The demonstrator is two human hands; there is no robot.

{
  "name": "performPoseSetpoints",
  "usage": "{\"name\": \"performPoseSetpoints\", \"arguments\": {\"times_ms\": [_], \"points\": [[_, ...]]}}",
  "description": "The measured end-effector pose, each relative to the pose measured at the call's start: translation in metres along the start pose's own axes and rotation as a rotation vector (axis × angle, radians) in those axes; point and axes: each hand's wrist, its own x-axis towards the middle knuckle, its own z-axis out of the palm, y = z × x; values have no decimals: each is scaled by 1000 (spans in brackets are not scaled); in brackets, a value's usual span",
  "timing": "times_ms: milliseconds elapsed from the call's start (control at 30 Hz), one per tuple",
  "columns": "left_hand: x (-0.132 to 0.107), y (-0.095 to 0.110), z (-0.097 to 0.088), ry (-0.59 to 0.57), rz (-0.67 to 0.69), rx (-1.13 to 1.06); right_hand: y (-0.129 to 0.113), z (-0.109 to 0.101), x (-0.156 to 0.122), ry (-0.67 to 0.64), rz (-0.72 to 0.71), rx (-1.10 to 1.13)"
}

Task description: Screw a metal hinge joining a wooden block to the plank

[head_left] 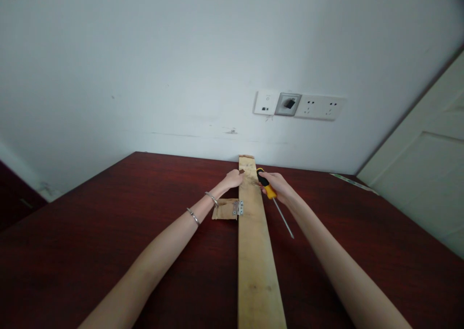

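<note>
A long pale wooden plank (255, 251) lies lengthwise on the dark red table (108, 232), its far end near the wall. My left hand (233, 178) rests with pinched fingers on the plank's far left edge. My right hand (277, 184) is closed around a screwdriver (270, 191) with a yellow and black handle; its metal shaft points back toward me along the plank's right side. A small metal hinge (238, 207) joins the plank's left edge to a small wooden piece (224, 209).
A white wall stands behind the table with a row of sockets and switches (299, 105). A pale door (427, 174) is at the right. A thin strip (353, 182) lies at the table's far right edge.
</note>
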Motion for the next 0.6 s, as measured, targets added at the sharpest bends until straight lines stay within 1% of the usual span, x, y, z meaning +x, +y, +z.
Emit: {"name": "performPoseSetpoints", "arguments": {"times_ms": [200, 367, 467, 600], "points": [[-8, 6, -8, 32, -30, -232, -9, 2, -5, 23, -10, 30], [-6, 5, -12, -9, -70, -434, -12, 3, -8, 31, -16, 41], [-6, 4, -17, -30, -74, -516, -13, 1, -8, 33, -15, 52], [-6, 5, -24, -77, -81, -633, -23, -4, -11, 30, -17, 74]]}}
